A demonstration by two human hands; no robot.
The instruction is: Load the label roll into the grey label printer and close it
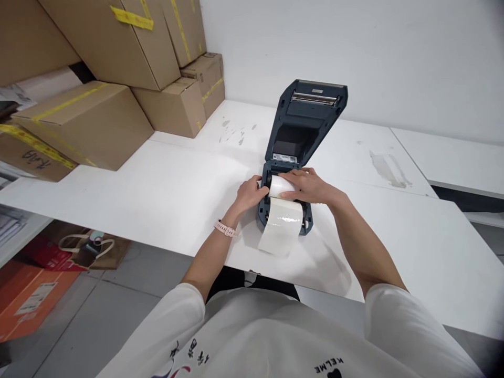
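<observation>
A dark blue label printer (305, 123) stands on the white table (165, 194) with its lid swung up and back. A white roll of labels (280, 185) lies in its open bay, and a strip of label paper (280, 228) hangs out over the front. My left hand (252, 192) grips the roll's left end and the printer's left side. Over the top and right end of the roll my right hand (309, 185) lies curled. A pink watch sits on my left wrist.
Brown cardboard boxes (90, 123) with yellow tape are stacked at the table's back left. A second white table (452, 155) adjoins on the right. On the floor to the left lie a bag (88, 247) and an orange box (31, 296).
</observation>
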